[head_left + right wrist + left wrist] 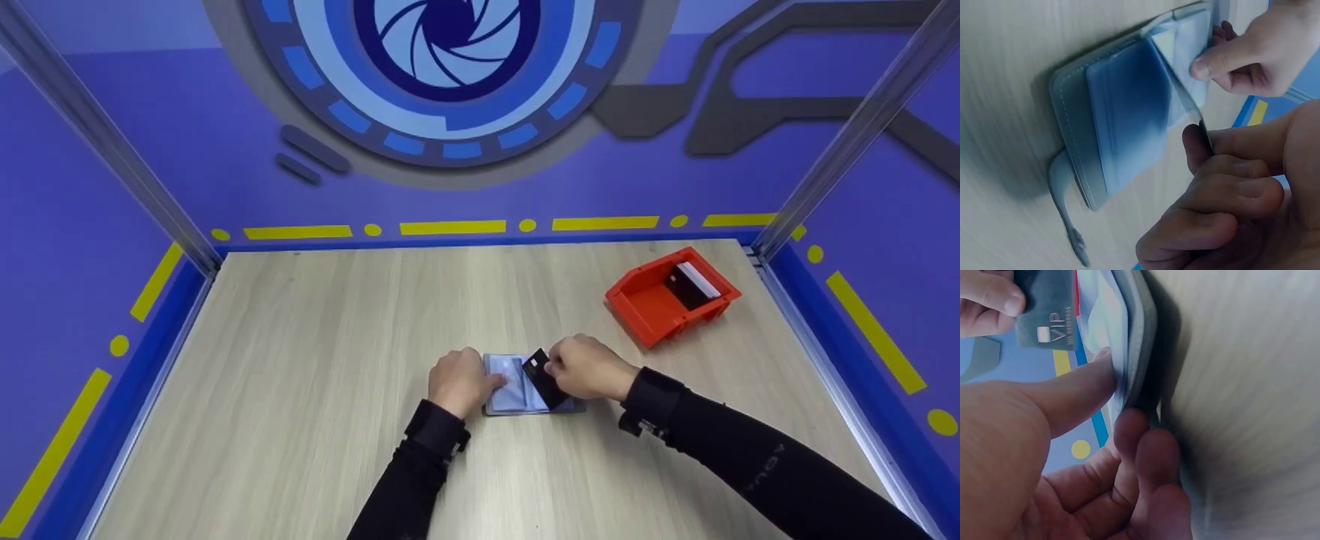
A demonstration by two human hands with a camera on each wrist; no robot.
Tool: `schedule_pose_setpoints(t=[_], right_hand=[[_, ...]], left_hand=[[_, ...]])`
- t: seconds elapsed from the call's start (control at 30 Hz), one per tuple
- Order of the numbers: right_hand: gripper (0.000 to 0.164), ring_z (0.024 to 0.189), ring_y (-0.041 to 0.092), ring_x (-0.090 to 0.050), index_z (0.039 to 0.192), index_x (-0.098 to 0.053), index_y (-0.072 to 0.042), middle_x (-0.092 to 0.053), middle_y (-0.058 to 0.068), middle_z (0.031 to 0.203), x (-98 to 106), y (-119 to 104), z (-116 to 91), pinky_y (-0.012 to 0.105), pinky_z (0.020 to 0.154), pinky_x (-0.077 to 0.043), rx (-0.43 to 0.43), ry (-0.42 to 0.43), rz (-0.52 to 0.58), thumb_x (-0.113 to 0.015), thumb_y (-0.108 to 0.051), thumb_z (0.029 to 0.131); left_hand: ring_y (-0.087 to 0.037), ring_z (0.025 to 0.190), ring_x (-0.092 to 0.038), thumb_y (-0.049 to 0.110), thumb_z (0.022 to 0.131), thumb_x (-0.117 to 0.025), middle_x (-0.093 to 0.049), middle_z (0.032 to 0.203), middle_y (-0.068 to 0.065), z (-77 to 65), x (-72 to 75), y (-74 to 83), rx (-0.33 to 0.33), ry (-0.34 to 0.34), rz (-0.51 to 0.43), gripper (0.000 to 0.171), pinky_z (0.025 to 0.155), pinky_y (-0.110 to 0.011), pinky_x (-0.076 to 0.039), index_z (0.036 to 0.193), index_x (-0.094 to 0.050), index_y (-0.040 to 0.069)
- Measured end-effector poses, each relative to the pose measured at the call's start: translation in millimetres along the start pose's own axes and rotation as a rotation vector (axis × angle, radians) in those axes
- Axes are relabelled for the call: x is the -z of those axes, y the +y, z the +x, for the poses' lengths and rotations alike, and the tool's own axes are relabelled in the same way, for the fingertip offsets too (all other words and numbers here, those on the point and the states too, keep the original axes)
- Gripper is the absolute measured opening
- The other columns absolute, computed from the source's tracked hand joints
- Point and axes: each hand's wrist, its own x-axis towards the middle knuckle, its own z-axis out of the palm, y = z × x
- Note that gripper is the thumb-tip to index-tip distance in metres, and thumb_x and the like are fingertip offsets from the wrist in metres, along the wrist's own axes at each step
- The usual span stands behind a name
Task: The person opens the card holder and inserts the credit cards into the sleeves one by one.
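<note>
An open card holder point(507, 390) with clear plastic sleeves lies on the table, its grey stitched cover and a strap point(1060, 188) showing in the right wrist view. My left hand point(459, 381) pinches its left edge, thumb on the sleeves and fingers beneath the cover. Between thumb and index finger my right hand point(591, 369) holds a black card point(546, 384), which carries a chip and the letters VIP in the left wrist view. The card is tilted over the middle of the holder, and in the right wrist view its far end overlaps the sleeves near the fold.
Beyond my right hand, at the back right of the wooden table point(337, 322), stands a red bin point(645, 311). Black and white cards point(691, 285) lean inside it. Blue printed panels point(420, 202) with metal corner posts enclose the table at the back and sides.
</note>
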Motion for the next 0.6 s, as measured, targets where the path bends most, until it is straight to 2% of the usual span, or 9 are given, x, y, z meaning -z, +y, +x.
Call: schedule_pose_setpoints(t=[0.3,0.6], right_hand=[[0.042,0.065,0.016,-0.050,0.067,-0.057,-0.018,-0.048,-0.006,0.064,-11.9,3.1,10.7,0.032,0.064,-0.039,-0.070,-0.024,0.087,-0.067,-0.021,0.108],[0.044,0.065,0.015,-0.052,0.064,-0.057,-0.020,-0.050,-0.006,0.063,-15.7,1.5,14.9,0.031,0.064,-0.039,-0.118,-0.013,0.100,-0.068,-0.024,0.106]], left_hand=[[-0.017,0.062,-0.052,0.042,0.088,-0.093,-0.056,0.069,0.002,-0.8,-0.3,0.0,-0.005,0.019,0.016,0.049,0.058,-0.036,-0.039,0.067,-0.058,0.016],[-0.018,0.064,-0.054,0.043,0.088,-0.093,-0.059,0.071,0.001,0.7,-1.0,-0.9,-0.009,0.020,0.025,0.050,0.060,-0.038,-0.042,0.067,-0.055,0.018]])
